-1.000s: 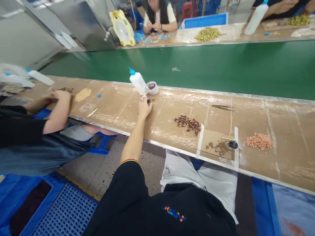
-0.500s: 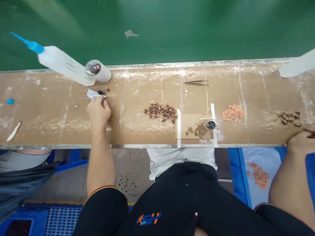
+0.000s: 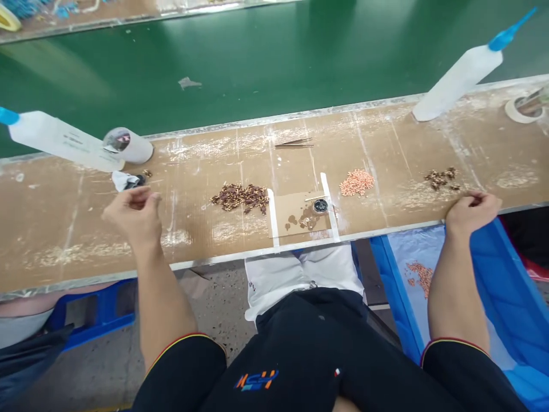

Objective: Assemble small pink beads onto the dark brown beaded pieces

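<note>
Left hand (image 3: pixel 134 213) hovers over the tabletop (image 3: pixel 77 229), fingers loosely curled, seemingly empty; the rag (image 3: pixel 122 181) lies just beyond at 12 o'clock. Right hand (image 3: pixel 470 210) rests on the tabletop edge, fingers curled, holding nothing visible.

An orange and blue logo (image 3: pixel 256 380) sits on the black shirt (image 3: pixel 317 355), low in view below the worktop (image 3: pixel 206 229), its letters too stylised to read. The squeeze bottle (image 3: pixel 60 140) at the worktop's left end carries small dark print, too blurred to make out.
</note>
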Motion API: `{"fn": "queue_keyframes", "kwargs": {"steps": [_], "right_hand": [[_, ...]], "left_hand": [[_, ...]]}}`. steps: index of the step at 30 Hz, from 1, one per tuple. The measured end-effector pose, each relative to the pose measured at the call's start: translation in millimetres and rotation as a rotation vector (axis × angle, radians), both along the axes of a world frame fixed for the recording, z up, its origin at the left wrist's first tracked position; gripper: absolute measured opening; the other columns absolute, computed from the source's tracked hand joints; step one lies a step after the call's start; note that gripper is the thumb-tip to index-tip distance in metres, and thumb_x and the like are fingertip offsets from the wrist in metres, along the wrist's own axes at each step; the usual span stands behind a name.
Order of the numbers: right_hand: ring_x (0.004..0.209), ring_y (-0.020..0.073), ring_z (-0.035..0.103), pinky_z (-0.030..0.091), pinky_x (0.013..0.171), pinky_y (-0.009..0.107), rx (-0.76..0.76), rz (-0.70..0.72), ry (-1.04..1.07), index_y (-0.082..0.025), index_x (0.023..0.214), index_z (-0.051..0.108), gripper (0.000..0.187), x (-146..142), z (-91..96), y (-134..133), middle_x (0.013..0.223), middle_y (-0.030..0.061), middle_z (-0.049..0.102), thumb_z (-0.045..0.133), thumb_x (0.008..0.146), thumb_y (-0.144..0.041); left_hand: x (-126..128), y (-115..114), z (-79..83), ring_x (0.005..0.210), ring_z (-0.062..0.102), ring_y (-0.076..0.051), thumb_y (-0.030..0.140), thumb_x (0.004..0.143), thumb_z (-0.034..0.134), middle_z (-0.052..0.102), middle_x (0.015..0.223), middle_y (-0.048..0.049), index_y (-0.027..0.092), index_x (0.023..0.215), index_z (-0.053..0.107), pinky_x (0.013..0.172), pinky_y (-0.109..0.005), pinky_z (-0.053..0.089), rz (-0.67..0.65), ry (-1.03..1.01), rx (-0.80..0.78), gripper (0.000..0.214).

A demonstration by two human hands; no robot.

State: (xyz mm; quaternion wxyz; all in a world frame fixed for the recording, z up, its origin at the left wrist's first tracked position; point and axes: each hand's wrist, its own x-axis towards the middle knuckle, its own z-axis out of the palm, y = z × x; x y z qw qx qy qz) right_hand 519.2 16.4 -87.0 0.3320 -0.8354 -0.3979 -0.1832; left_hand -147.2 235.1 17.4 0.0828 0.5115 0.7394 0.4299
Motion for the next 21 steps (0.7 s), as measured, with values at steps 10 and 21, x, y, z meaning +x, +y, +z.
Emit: {"fn": "queue_keyframes", "kwargs": {"steps": [10,21], "right_hand": [[0.097,0.0286,0.062,0.050,0.095,0.045,-0.166,0.193,0.249,-0.028,0.087,0.055,0.008,-123,3.3,-6,0.092,0.0085,0.064,0.058,0.087,-0.020],[0.079,0.0250,0.065,0.055,0.084,0.040,-0.424,0.487,0.283,-0.025,0.087,0.062,0.004,-149,27.6,46,0.089,0.0069,0.069,0.065,0.088,-0.023]], "left_hand": [[59,-43,-37.7,0.060,0.059,-0.020,0.028,0.076,0.062,0.049,0.054,0.0056,0.024,0.071,0.062,0.076,-0.037,0.061,-0.084,0.044,-0.168,0.006],[68,-40,-47.1,0.085,0.067,-0.024,0.020,0.083,0.066,0.060,0.095,-0.0048,0.021,0.097,0.078,0.099,-0.044,0.061,-0.214,0.106,-0.228,0.018]]}}
